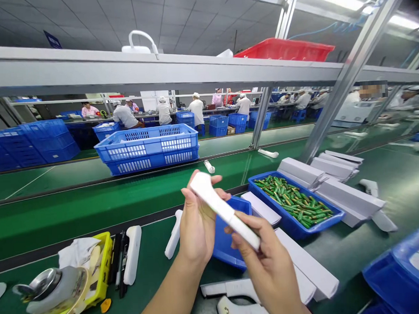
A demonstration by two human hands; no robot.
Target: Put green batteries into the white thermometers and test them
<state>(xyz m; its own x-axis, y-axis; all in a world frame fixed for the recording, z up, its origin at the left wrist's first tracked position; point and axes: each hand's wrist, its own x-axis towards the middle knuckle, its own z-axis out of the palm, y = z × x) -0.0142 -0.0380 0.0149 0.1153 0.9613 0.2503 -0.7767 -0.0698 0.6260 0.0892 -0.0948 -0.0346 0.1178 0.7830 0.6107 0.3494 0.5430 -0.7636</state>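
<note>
Spanning both hands, a white plastic handle (216, 203) is held up over the green tabletop (154, 289), tilted, with its wide end up toward the left. Wide end is cradled by the left hand (200, 227): grip loosely closed, thumb on one side, fingertips showing past the other. Narrow end is pinched by the right hand (265, 251) between thumb and fingers; grip tight around it. A blue tray (230, 241) is partly hidden behind the hands. To its right, a blue bin (292, 227) is filled with small green cylinders (291, 197), white boxes (350, 199) laid beside it. Two more white pieces (236, 287) are partly covered by the right hand. Left of the left hand, a slim white part (173, 237) is laid flat; farther left, pens (121, 262) are lined up between a white shell (133, 255) and a yellow basket (105, 268). Stacked blue crates (150, 152) are set across the green belt (93, 194).
</note>
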